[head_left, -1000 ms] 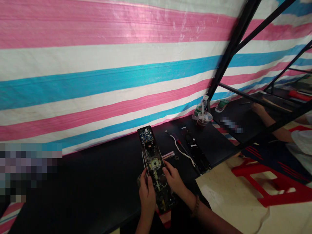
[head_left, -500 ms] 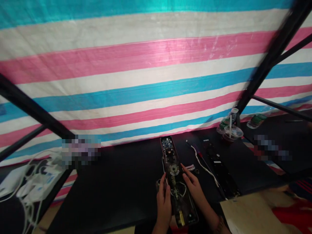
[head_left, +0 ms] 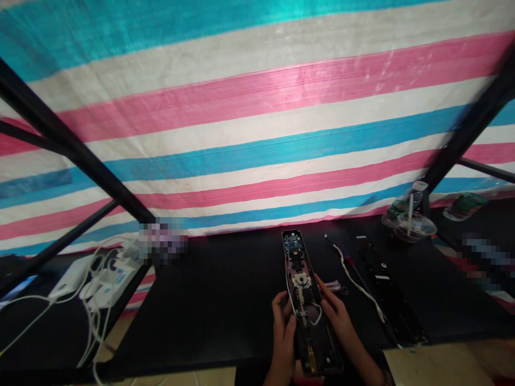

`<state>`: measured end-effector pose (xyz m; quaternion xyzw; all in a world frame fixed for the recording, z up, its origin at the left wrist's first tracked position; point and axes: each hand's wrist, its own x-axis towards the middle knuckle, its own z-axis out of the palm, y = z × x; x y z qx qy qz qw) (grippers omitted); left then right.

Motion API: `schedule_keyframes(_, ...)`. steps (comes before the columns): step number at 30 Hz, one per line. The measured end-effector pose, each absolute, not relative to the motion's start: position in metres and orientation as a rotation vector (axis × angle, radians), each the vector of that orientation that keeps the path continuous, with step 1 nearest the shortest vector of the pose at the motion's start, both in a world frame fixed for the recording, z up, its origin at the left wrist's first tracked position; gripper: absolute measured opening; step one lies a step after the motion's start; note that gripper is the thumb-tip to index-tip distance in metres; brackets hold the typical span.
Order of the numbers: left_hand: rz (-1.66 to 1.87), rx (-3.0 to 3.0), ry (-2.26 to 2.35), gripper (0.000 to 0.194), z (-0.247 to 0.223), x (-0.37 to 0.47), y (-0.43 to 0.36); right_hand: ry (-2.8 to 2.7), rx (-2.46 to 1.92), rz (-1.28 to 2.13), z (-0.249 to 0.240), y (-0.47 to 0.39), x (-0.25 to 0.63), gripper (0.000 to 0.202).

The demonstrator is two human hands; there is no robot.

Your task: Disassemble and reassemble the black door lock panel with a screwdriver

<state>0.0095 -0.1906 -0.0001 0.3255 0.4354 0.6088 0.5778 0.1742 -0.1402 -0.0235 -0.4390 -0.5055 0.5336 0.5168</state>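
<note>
A long, narrow dark housing lies open-side up between my hands. A circuit board shows at its far end, a round ring-shaped part in the middle and a brass-coloured piece at the near end. Thin white wires run along its left side and loop near the centre. My left hand grips the left edge, thumb on top. On the opposite edge, my right hand holds the housing with fingers along its side. Just beyond the right fingertips lies a small clear-and-pink packet. The housing's underside is hidden.
Right of the housing lie a white cable, a thin dark tool with a red-purple part, and a long black panel. A lidded drink cup and a plastic bottle stand behind. White cables and a power strip sit left.
The view has turned left, so the table and objects appear farther right. Both hands keep hold of the housing, with little change in grip.
</note>
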Motion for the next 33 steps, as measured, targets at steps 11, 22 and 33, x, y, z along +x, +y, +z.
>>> schedule_keyframes(11,1.370,0.840,1.073,0.052,0.008,0.008,-0.192,-1.252,-0.952,1.288,-0.028,-0.142,0.174,0.082)
schedule_keyframes(22,1.408,0.856,1.070,0.061,-0.001,0.009,-0.189,-1.194,-0.982,1.292,-0.017,-0.145,0.172,0.076)
schedule_keyframes(33,1.343,0.907,1.114,0.043,0.010,0.010,-0.186,-1.104,-0.937,1.358,-0.023,-0.146,0.174,0.058)
